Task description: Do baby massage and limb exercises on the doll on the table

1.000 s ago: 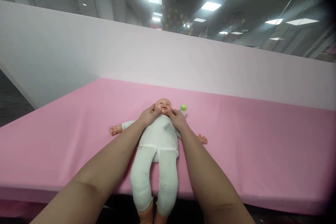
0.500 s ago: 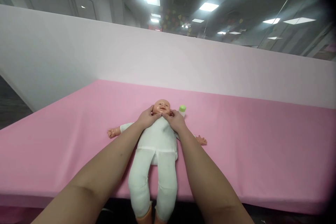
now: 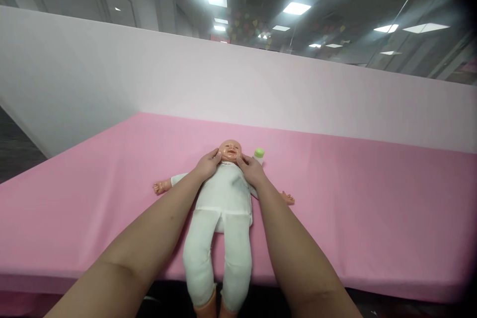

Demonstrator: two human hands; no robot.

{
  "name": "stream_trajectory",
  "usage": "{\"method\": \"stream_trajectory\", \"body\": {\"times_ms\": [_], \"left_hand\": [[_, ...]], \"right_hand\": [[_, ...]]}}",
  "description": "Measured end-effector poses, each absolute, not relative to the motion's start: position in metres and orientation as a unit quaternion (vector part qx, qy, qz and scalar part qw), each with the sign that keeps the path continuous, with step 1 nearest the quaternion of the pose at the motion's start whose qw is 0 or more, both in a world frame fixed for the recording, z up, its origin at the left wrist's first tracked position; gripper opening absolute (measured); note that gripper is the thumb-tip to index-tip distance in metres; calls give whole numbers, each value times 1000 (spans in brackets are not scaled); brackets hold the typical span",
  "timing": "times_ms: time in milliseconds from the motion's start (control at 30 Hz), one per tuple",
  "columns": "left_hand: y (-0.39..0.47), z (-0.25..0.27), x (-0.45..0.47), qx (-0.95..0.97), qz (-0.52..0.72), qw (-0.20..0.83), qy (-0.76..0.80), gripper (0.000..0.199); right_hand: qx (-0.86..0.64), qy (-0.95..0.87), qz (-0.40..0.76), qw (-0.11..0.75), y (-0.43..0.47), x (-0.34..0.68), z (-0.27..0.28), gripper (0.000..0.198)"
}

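Note:
A baby doll [image 3: 223, 188] in a white cloth suit lies on its back, head away from me, its lower legs reaching past the front edge of the pink surface. My left hand [image 3: 208, 165] cups the left side of the doll's head [image 3: 230, 150], thumb at the cheek by the jaw. On the other side my right hand [image 3: 253, 170] holds the jaw the same way, fingers curled. Some of the fingers are hidden beside and behind the head. The doll's arms stretch out sideways, with its bare plastic hands [image 3: 162, 187] showing beyond my forearms.
A small bottle with a green cap [image 3: 259, 153] stands just beyond my right hand. The pink padded surface [image 3: 357, 208] spreads to both sides. A white low wall [image 3: 238, 79] runs along the back, with glass and ceiling lights above it.
My thumbs have moved apart, from under the doll's chin out to the sides of its jaw. The white collar now shows between them. The doll has barely moved.

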State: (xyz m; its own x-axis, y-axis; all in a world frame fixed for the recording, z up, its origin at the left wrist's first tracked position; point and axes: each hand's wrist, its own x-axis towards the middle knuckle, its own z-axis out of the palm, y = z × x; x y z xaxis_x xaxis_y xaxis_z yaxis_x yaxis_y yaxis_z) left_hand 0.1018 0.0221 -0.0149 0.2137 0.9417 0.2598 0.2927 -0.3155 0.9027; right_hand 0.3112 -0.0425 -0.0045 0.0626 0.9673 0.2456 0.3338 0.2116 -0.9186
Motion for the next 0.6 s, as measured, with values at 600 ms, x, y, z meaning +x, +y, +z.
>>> {"method": "stream_trajectory", "body": {"times_ms": [600], "left_hand": [[0, 5, 101, 735, 367, 344, 455, 73]], "right_hand": [[-599, -547, 327, 486, -47, 303, -2, 64]]}}
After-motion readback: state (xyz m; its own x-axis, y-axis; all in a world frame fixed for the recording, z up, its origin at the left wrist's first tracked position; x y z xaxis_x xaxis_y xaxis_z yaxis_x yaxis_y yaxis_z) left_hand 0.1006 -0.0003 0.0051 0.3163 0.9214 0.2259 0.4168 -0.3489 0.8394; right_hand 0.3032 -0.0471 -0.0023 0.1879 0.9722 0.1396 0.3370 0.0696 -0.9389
